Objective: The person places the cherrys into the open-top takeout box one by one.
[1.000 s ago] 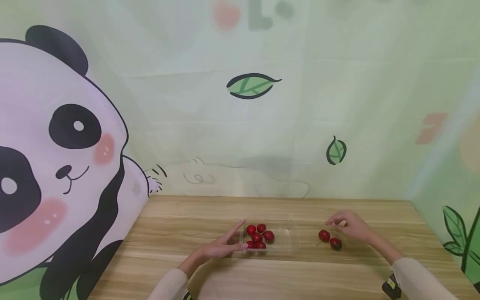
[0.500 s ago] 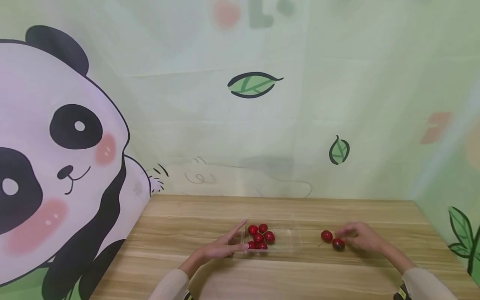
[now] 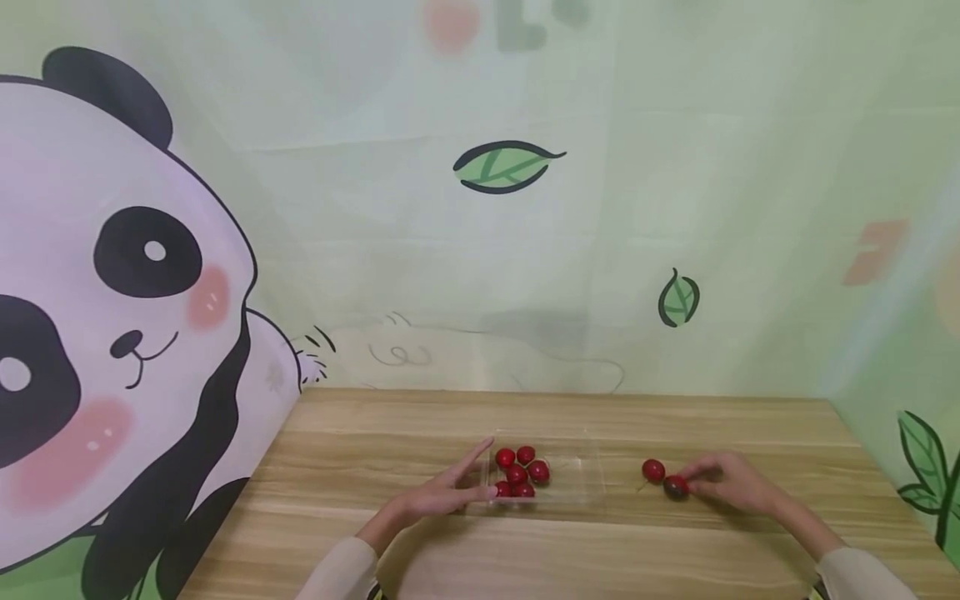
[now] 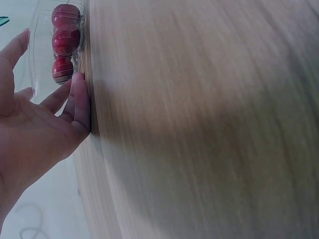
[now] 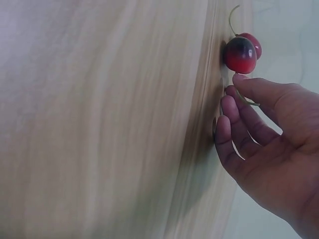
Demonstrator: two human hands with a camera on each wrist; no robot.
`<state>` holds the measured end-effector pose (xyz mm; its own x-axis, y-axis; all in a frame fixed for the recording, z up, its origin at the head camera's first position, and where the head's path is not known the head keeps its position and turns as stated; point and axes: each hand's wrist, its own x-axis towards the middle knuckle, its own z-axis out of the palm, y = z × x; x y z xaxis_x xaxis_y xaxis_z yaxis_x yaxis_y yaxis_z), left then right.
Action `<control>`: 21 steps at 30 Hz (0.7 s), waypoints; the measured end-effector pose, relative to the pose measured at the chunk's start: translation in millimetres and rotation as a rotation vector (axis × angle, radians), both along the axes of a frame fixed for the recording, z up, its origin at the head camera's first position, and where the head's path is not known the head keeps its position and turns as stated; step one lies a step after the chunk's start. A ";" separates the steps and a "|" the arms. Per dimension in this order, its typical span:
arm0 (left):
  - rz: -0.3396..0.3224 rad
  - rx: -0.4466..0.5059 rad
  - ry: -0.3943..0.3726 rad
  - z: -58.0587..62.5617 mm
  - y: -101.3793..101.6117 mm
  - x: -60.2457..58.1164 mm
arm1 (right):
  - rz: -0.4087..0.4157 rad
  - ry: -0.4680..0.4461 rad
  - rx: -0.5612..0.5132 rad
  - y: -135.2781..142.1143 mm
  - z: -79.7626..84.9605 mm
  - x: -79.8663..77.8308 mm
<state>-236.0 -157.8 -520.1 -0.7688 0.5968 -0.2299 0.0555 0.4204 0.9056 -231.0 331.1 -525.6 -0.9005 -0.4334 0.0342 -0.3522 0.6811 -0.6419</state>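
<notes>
A clear plastic box (image 3: 576, 482) stands on the table with several red cherries (image 3: 516, 474) gathered in its left part. My left hand (image 3: 442, 497) touches the box's left end, thumb and forefinger spread to its near and far corners. To the right, two cherries lie close together on the wood: a red cherry (image 3: 653, 471) and a darker cherry (image 3: 676, 487). At the darker one are the fingertips of my right hand (image 3: 731, 482). In the right wrist view its green stem (image 5: 244, 99) runs past my thumb, and the fingers are loosely bent, not round the fruit.
The wooden table (image 3: 420, 550) ends at the back against a pale green cloth backdrop (image 3: 360, 208) printed with a panda (image 3: 172, 358) and leaves. Bare wood separates the box from the loose cherries.
My right hand first moved right from behind the two loose cherries, then came down to the darker one's right side. My left hand has stayed at the box; the cherries look unmoved.
</notes>
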 end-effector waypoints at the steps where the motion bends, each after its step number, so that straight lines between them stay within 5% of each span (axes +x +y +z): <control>1: 0.001 0.000 0.000 -0.1 -0.3 0.1 | -0.002 0.006 -0.001 0.2 -0.1 0.9; 21: 0.005 0.009 -0.010 -2.0 -0.6 -0.3 | -0.035 0.029 0.014 2.2 -7.4 4.9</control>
<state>-236.4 -158.4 -522.1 -0.7693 0.5954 -0.2317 0.0448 0.4121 0.9100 -226.2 333.2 -533.0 -0.9137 -0.4026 0.0549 -0.3466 0.7020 -0.6222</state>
